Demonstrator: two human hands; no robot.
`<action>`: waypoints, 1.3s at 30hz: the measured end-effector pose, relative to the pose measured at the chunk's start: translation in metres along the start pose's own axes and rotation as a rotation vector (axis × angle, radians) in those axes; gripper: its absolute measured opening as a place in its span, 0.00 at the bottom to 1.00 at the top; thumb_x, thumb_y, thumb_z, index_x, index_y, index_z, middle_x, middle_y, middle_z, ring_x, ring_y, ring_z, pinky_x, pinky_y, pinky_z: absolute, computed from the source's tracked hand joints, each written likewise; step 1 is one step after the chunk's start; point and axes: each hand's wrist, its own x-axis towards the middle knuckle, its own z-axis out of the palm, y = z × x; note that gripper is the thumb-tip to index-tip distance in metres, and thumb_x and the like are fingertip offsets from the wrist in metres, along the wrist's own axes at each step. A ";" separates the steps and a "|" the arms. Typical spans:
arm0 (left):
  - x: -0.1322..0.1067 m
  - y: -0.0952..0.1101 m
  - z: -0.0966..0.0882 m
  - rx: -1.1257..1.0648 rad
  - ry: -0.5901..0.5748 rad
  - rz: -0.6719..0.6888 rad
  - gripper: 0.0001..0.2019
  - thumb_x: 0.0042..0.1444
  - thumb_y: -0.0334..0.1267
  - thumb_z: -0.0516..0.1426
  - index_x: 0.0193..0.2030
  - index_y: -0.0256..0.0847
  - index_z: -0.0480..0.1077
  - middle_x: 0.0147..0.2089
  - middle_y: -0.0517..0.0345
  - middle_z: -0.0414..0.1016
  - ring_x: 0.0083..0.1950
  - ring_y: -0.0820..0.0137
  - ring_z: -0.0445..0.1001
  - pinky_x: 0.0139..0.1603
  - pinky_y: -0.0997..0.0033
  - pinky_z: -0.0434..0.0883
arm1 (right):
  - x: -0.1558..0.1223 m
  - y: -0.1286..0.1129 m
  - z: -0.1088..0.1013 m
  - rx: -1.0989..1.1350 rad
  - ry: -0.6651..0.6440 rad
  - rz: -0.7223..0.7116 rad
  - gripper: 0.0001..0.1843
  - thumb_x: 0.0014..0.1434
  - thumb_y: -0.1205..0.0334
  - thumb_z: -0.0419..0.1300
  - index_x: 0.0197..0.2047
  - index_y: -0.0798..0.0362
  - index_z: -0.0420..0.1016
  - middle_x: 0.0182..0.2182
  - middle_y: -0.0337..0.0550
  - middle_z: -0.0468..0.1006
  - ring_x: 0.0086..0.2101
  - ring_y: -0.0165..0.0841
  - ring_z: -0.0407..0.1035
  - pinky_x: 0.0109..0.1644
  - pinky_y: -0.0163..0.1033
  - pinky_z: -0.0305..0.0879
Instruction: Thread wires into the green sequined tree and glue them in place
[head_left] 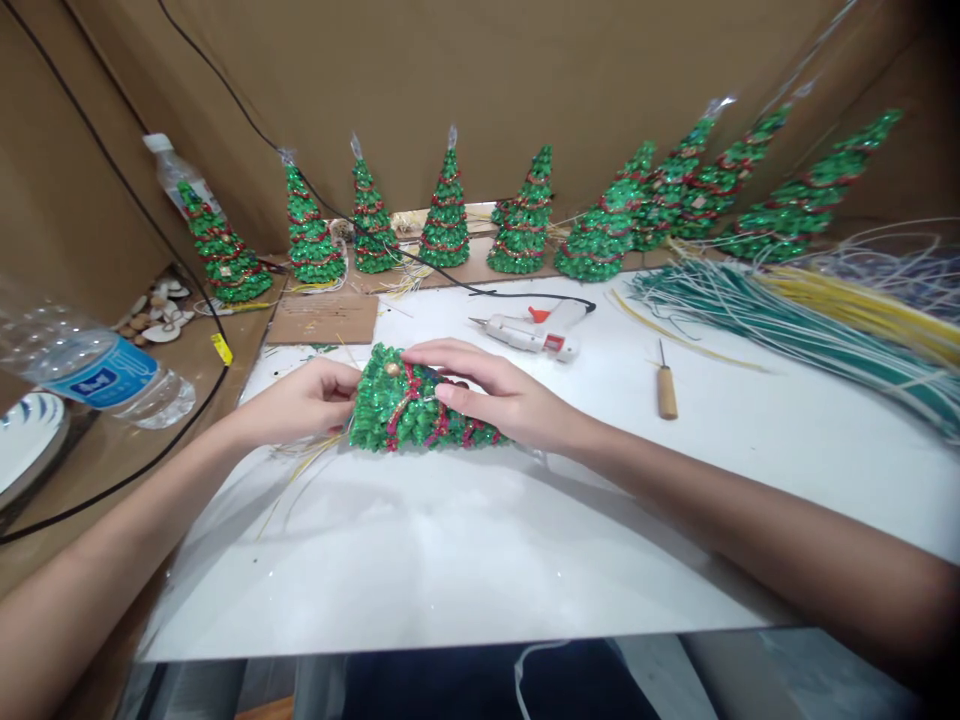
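A small green tinsel Christmas tree (390,405) with red garland lies on its side above the white board, its wide base to the left. Over its upper side my right hand (502,395) is wrapped, thumb and fingers around the body. At the base my left hand (311,400) is closed, its fingertips pressed together where thin yellow and white strands (300,465) come out below. Whether those fingers grip the base or the strands is hidden. The tree's tip is covered by my right hand.
Behind my hands lie a glue gun (529,332) with a black cord and a wooden-handled awl (666,390). Several finished trees (446,220) stand along the back. Bundled green strands (795,320) fill the right. Water bottles (112,375) and a plate (30,440) are left.
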 end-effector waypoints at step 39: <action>0.002 0.012 0.010 0.287 0.006 0.016 0.13 0.53 0.44 0.57 0.36 0.38 0.77 0.29 0.58 0.75 0.38 0.64 0.72 0.42 0.72 0.73 | -0.005 -0.003 0.013 0.120 0.124 0.020 0.19 0.60 0.62 0.61 0.54 0.48 0.76 0.56 0.46 0.72 0.56 0.33 0.67 0.65 0.49 0.59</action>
